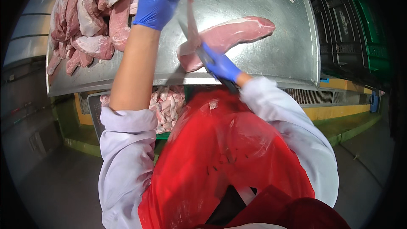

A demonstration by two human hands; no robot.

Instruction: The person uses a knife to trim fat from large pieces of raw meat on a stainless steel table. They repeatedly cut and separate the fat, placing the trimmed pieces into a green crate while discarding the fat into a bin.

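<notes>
My left hand (pixel 157 2), in a blue glove, is closed on a thin pale strip of meat membrane (pixel 190 17), holding it raised above the steel table (pixel 288 38). The strip runs down to a long pink piece of meat (pixel 237 32) lying on the table. My right hand (pixel 222 65), also gloved in blue, is closed round a knife (pixel 201 57), its blade at the left end of the meat where the strip meets it. The blade is partly blurred.
Several raw meat pieces (pixel 89 12) are piled at the table's left. A crate of pale trimmings (pixel 165 110) stands below the front edge. Dark stacked crates (pixel 343 34) stand at the right. A red apron (pixel 224 144) covers my front.
</notes>
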